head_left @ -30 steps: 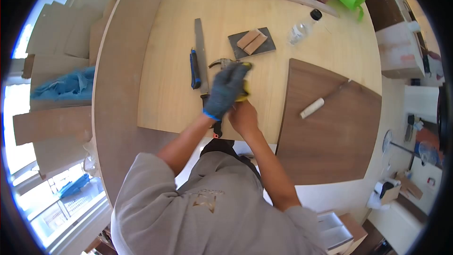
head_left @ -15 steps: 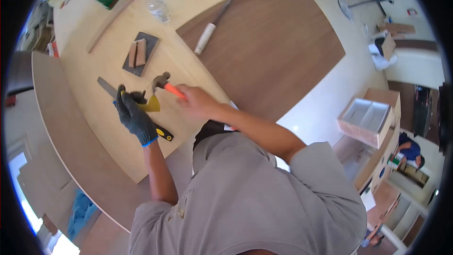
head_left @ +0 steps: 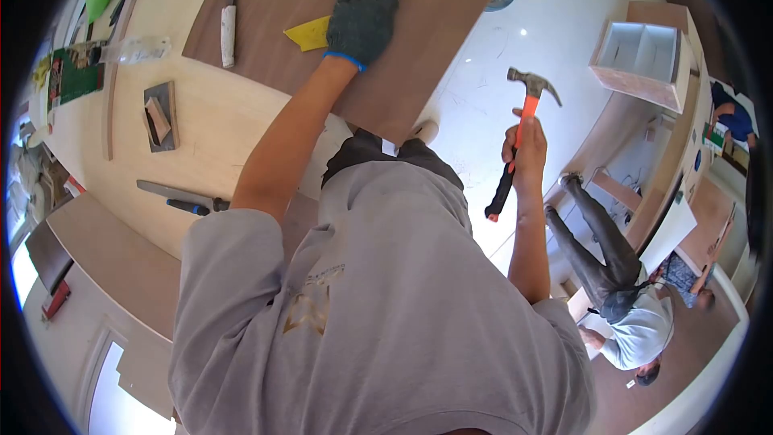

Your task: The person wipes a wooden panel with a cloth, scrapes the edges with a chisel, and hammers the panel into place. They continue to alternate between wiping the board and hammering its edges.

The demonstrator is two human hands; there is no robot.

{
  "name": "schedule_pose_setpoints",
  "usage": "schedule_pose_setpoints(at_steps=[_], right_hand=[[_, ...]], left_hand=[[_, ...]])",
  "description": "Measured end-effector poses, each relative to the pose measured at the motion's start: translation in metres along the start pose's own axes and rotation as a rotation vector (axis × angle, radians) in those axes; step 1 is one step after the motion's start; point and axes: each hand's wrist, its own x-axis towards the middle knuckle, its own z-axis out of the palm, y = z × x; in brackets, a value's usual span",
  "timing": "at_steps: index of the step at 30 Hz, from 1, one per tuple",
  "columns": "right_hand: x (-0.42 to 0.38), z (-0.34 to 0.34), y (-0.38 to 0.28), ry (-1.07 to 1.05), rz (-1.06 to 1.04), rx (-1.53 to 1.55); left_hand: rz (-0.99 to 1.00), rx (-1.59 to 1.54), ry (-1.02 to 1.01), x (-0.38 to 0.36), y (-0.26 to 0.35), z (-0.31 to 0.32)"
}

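Dark walnut-veneer panel (head_left: 386, 72) is lying under the gloved left hand (head_left: 362, 12), pressing a yellow wedge (head_left: 308, 34) flat (knit glove), while the right hand (head_left: 523, 149) is gripping an orange-handled claw hammer (head_left: 519, 125).

Glossy white floor (head_left: 483, 105) reflects overhead light. A two-compartment wooden box (head_left: 640, 60) stands on it, near unfinished cabinet panels (head_left: 708, 217).
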Motion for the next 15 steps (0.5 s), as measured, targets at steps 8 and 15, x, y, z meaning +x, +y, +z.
schedule_pose_setpoints(at_steps=[8,15], right_hand=[[-0.021,-0.061,0.059,-0.048,0.167,0.046],[0.016,-0.110,0.046,-0.141,0.193,0.290]], left_hand=[[-0.143,0.040,0.056,0.030,0.019,0.024],[-0.133,-0.009,-0.016,-0.074,0.090,-0.034]])
